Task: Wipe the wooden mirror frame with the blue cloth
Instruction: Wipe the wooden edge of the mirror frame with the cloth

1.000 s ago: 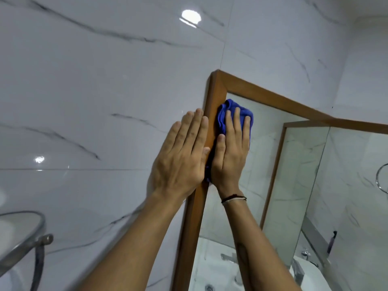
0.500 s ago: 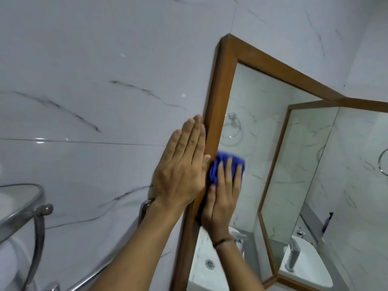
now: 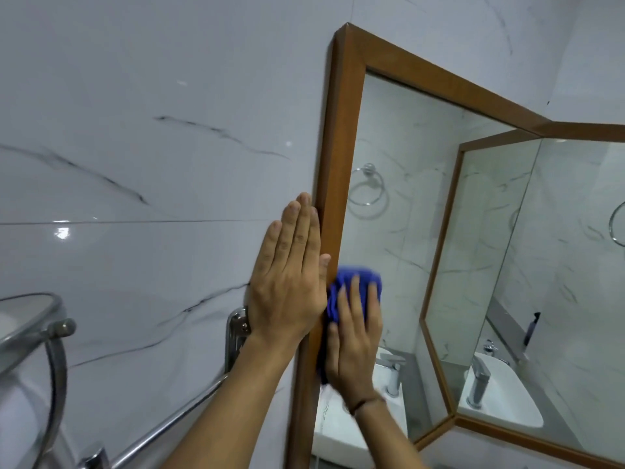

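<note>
The head view, the only one, shows two bare hands raised against a white marble-tiled wall point(image 3: 142, 170) and a wooden mirror frame point(image 3: 341, 137). The left hand point(image 3: 287, 275) lies flat and open on the tile, its four fingers straight and pressed together pointing upward, the index finger running along the outer edge of the frame's left upright and the thumb resting on the wood. The right hand point(image 3: 351, 336) is also flat, fingers slightly spread, pressing one blue cloth point(image 3: 351, 282) against the inner side of that same upright where wood meets glass; the cloth bunches out above the fingertips and a darker fold shows below the palm, and it looks blurred. A thin dark band circles the right wrist. There are two framed mirrors meeting at a corner: the nearer mirror glass point(image 3: 399, 157) and a second mirror point(image 3: 575, 252) on the adjoining wall. One chrome towel ring point(image 3: 367, 187) appears as a reflection in the nearer glass, and another ring's edge shows at the far right. One chrome rail point(image 3: 176, 414) slants below the left forearm, fixed by a bracket beside the wrist. One glass shelf point(image 3: 27, 319) with a chrome rim sits at lower left. A white basin with a tap point(image 3: 480, 377) is visible in the second mirror.
</note>
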A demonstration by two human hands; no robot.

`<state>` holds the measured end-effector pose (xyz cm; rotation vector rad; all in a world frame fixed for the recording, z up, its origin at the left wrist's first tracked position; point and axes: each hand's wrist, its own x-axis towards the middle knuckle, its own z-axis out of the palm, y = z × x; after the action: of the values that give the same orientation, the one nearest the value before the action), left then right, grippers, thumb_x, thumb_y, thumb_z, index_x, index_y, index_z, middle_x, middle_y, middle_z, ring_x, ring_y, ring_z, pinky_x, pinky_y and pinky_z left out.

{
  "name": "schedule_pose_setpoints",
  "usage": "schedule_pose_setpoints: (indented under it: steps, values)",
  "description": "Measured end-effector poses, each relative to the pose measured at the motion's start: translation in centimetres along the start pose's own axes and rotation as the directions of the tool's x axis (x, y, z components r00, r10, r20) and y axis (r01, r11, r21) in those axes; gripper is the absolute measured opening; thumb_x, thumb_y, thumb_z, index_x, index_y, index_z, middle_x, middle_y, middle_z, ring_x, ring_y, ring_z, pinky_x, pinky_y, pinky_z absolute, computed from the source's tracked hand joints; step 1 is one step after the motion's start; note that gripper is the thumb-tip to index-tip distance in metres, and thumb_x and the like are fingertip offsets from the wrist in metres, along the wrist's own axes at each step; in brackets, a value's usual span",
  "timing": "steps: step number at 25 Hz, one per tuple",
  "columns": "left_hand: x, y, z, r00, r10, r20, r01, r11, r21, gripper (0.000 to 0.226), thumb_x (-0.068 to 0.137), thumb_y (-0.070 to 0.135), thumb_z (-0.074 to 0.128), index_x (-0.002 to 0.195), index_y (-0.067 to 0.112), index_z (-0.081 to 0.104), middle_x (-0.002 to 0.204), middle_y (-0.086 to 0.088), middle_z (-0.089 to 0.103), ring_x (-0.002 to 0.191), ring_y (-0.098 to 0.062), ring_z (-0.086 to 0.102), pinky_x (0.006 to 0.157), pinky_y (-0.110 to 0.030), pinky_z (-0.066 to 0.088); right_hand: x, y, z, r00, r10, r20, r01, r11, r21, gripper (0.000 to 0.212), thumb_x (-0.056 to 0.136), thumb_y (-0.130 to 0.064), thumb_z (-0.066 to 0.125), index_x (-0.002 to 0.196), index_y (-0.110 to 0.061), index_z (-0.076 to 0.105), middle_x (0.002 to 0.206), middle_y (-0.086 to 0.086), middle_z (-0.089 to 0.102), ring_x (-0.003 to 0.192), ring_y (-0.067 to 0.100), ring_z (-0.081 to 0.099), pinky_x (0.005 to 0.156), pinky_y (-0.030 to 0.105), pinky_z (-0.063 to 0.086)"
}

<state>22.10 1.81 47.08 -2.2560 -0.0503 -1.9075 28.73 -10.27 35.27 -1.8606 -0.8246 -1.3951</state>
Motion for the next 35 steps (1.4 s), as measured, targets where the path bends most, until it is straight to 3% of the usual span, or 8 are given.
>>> schedule_pose_setpoints:
  steps: [4, 9, 12, 16, 20, 27, 31, 35]
  values:
    - [-0.3, 0.1, 0.6, 0.999, -0.020, -0.043, 0.018, 0.999, -0.033, 0.063, 0.123, 0.033, 0.028, 0.175, -0.002, 0.025, 0.184, -0.020, 0.025, 0.173, -0.032, 0.021, 0.143, -0.042, 0.005, 6.1, -0.1, 1.3, 0.981, 0.071, -0.181, -0.064, 0.997, 0.044, 0.059, 0.120, -0.039, 0.028, 0.177, -0.023, 0.028, 0.187, 0.003, 0.024, 0.174, 0.042, 0.016, 0.139, 0.052, 0.018]
    - [-3.9, 1.4, 0.9, 0.997, -0.080, -0.020, 0.077, 0.989, -0.123, 0.061, 0.121, 0.029, 0.032, 0.174, -0.002, 0.028, 0.183, -0.021, 0.025, 0.173, -0.030, 0.013, 0.143, -0.041, 0.002, -14.1, -1.5, 1.5, 0.963, 0.236, 0.129, -0.231, 0.972, -0.052, 0.060, 0.122, -0.045, 0.020, 0.178, -0.024, 0.019, 0.190, -0.006, 0.007, 0.172, 0.043, 0.015, 0.139, 0.049, 0.019]
    - [-8.5, 2.3, 0.9, 0.997, -0.062, 0.034, 0.066, 0.989, -0.133, 0.061, 0.121, 0.027, 0.032, 0.173, -0.003, 0.024, 0.182, -0.021, 0.017, 0.173, -0.027, 0.003, 0.143, -0.041, 0.001, -18.1, -0.9, 0.3, 0.951, 0.182, 0.250, -0.154, 0.980, -0.129, 0.060, 0.122, -0.044, 0.015, 0.179, -0.024, 0.012, 0.190, -0.007, -0.004, 0.175, 0.035, 0.004, 0.131, 0.053, 0.025]
    - [-11.0, 2.0, 1.7, 0.999, -0.044, 0.021, 0.047, 0.989, -0.141, 0.060, 0.121, 0.023, 0.036, 0.172, -0.004, 0.022, 0.180, -0.023, 0.017, 0.171, -0.030, 0.010, 0.143, -0.042, 0.005, -8.1, 1.0, 0.4, 0.997, 0.003, 0.083, 0.000, 0.999, -0.040, 0.060, 0.121, -0.044, 0.022, 0.179, -0.028, 0.015, 0.189, -0.007, 0.006, 0.177, 0.028, 0.003, 0.140, 0.046, 0.017]
    - [-12.6, 2.4, 2.3, 0.998, -0.049, 0.027, 0.051, 0.994, -0.098, 0.062, 0.120, 0.023, 0.036, 0.173, -0.007, 0.024, 0.180, -0.023, 0.019, 0.171, -0.030, 0.008, 0.143, -0.042, 0.006, -7.3, 1.7, 3.8, 0.992, 0.113, -0.055, -0.111, 0.993, 0.039, 0.060, 0.121, -0.042, 0.023, 0.178, -0.022, 0.024, 0.188, 0.003, 0.015, 0.174, 0.043, 0.009, 0.139, 0.059, 0.014]
    - [-16.6, 3.4, 2.7, 0.997, -0.054, 0.046, 0.061, 0.983, -0.174, 0.066, 0.115, 0.014, 0.048, 0.172, -0.004, 0.019, 0.177, -0.025, 0.039, 0.168, -0.025, 0.015, 0.141, -0.043, 0.010, -34.9, -0.2, 0.9, 0.823, 0.283, 0.493, -0.204, 0.956, -0.209, 0.064, 0.122, -0.046, 0.015, 0.178, -0.028, -0.011, 0.189, -0.002, -0.016, 0.175, 0.030, -0.017, 0.127, 0.060, 0.025]
    - [-18.3, 2.8, 2.6, 0.994, -0.058, 0.092, 0.072, 0.986, -0.154, 0.062, 0.119, 0.017, 0.040, 0.174, -0.004, 0.023, 0.182, -0.019, 0.010, 0.171, -0.026, 0.000, 0.142, -0.043, 0.004, -25.0, 2.9, 2.6, 0.956, 0.065, 0.287, -0.040, 0.995, -0.092, 0.063, 0.122, -0.045, 0.017, 0.180, -0.024, 0.002, 0.190, -0.001, -0.005, 0.176, 0.032, -0.009, 0.135, 0.063, 0.022]
    - [-22.2, 1.9, 2.1, 0.985, 0.026, 0.173, -0.002, 0.991, -0.135, 0.062, 0.122, 0.021, 0.032, 0.176, -0.003, 0.013, 0.182, -0.017, -0.001, 0.173, -0.027, -0.001, 0.142, -0.044, 0.005, -16.4, 3.6, 5.8, 0.991, 0.113, -0.068, -0.112, 0.993, 0.025, 0.063, 0.119, -0.048, 0.019, 0.178, -0.024, 0.021, 0.189, 0.000, 0.011, 0.175, 0.037, 0.003, 0.139, 0.061, 0.011]
